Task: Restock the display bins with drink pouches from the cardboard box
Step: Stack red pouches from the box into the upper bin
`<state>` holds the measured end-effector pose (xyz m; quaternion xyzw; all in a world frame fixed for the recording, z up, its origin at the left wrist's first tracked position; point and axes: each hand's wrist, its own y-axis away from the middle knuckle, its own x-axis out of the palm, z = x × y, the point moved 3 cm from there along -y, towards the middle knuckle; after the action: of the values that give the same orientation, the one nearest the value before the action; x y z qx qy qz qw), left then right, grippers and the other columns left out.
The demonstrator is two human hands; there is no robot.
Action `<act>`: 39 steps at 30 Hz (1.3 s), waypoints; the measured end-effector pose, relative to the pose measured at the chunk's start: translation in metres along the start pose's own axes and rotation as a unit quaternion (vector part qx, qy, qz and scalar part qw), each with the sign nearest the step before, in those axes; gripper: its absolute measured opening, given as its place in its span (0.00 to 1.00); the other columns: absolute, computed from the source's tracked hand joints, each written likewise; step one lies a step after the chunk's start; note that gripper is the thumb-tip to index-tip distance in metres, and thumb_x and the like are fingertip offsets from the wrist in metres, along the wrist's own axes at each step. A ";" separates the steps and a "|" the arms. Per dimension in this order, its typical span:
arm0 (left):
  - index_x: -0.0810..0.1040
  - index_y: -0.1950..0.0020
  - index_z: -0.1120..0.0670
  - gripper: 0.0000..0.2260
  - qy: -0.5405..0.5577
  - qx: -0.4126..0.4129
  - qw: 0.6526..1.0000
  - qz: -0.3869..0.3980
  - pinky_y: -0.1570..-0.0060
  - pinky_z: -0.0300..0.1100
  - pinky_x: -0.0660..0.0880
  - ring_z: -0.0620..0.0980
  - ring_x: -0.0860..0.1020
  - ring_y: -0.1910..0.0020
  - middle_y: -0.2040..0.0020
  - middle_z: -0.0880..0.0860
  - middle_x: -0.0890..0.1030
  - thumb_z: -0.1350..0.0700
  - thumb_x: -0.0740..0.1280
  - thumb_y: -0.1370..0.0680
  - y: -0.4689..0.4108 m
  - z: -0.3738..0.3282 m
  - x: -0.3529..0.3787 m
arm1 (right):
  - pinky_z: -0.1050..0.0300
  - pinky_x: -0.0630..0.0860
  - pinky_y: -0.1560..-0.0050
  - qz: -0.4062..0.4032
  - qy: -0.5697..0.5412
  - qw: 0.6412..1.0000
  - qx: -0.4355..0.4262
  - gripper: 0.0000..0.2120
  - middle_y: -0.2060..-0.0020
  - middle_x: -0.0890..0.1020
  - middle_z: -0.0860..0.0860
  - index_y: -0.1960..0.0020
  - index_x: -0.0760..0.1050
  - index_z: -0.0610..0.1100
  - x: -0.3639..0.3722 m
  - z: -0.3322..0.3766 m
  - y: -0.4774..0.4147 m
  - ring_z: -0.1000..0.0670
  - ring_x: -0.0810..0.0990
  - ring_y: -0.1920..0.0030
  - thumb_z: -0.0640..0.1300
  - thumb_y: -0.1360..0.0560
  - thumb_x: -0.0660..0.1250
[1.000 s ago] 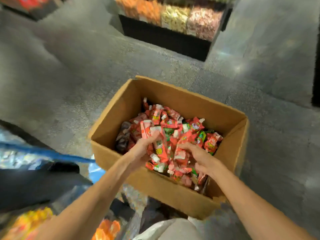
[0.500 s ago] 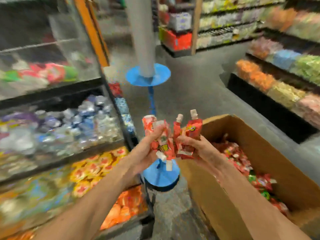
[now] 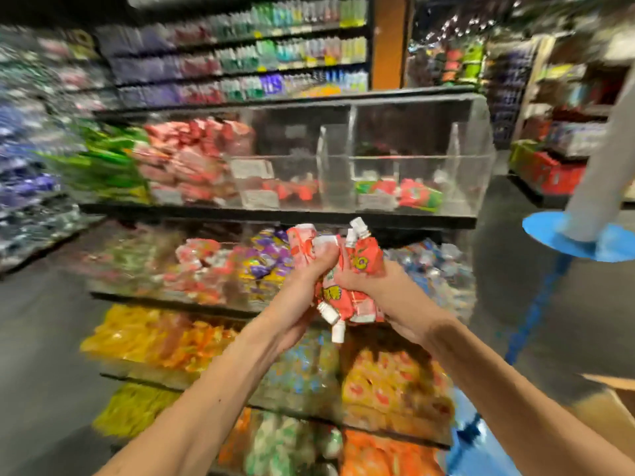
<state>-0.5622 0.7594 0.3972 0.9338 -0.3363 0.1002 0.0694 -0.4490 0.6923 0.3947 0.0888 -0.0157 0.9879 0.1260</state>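
So we've got a bunch of red drink pouches (image 3: 365, 262) squeezed between both hands, held up in front of the shelving, about level with the front edge of the top shelf. Our left hand (image 3: 299, 286) has its fingers curled round the left side of the bunch, and our right hand (image 3: 388, 291) wraps the right side, thumb across the front. Some white caps (image 3: 328, 312) poke out the bottom, a couple more stick up top. The clear display bins (image 3: 476, 149) sit along that top shelf: the right-end compartment has just a few red and green pouches (image 3: 417, 196) on its floor, the left one is piled high with red packs (image 3: 192, 156). A corner of the cardboard box (image 3: 611, 407) peeks in at the lower right. Everything's pretty blurry tbh.
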 end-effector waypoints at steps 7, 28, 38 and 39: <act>0.83 0.40 0.55 0.24 -0.092 0.073 0.991 -0.070 0.36 0.53 0.76 0.52 0.83 0.44 0.45 0.53 0.85 0.38 0.71 0.28 -0.008 -0.070 -0.090 | 0.56 0.80 0.58 -0.012 0.035 0.997 -0.075 0.11 0.64 0.85 0.49 0.59 0.81 0.42 0.100 0.022 -0.055 0.52 0.82 0.64 0.39 0.37 0.82; 0.80 0.43 0.57 0.13 -0.016 0.082 0.992 -0.091 0.58 0.45 0.76 0.55 0.79 0.54 0.49 0.61 0.82 0.51 0.64 0.21 -0.163 -0.190 -0.122 | 0.49 0.84 0.59 -0.022 -0.038 0.999 -0.027 0.07 0.57 0.86 0.40 0.52 0.81 0.38 0.065 0.100 -0.233 0.44 0.86 0.62 0.33 0.30 0.73; 0.79 0.54 0.54 0.08 -0.168 0.148 0.972 -0.064 0.64 0.39 0.73 0.45 0.75 0.70 0.62 0.52 0.80 0.62 0.67 0.30 -0.246 -0.239 -0.152 | 0.51 0.84 0.64 -0.106 -0.019 0.994 -0.020 0.12 0.57 0.86 0.41 0.45 0.79 0.37 0.029 0.127 -0.297 0.46 0.86 0.64 0.38 0.28 0.73; 0.79 0.53 0.54 0.11 -0.193 0.155 0.967 -0.059 0.61 0.40 0.75 0.46 0.78 0.66 0.60 0.52 0.82 0.60 0.70 0.34 -0.257 -0.241 -0.156 | 0.50 0.84 0.64 -0.123 -0.024 0.992 -0.023 0.12 0.56 0.86 0.41 0.45 0.79 0.37 0.024 0.129 -0.300 0.46 0.86 0.64 0.38 0.28 0.73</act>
<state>-0.5491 1.0994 0.5788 0.9530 -0.2684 -0.0348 -0.1365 -0.3744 0.9819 0.5285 0.1105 -0.0300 0.9620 0.2479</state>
